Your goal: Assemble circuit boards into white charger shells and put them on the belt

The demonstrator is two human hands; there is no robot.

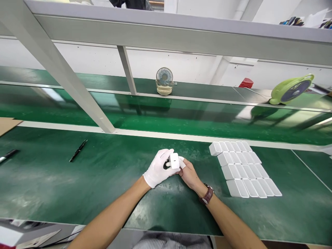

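My left hand (158,168) wears a white glove and is curled around a small white rectangular charger block (174,160). My right hand (188,173) is bare except for a white finger cot, carries a brown wristwatch, and pinches the same block from the right. Both hands rest just above the green bench mat (77,186), near its middle. To the right, several identical white blocks (243,169) lie side by side in rows.
A black pen (78,150) lies on the mat at the left, with another dark marker (7,155) at the far left edge. A slanted grey frame post (70,79) rises behind. A small beige fan (164,81) and a green fan (290,89) sit beyond the conveyor.
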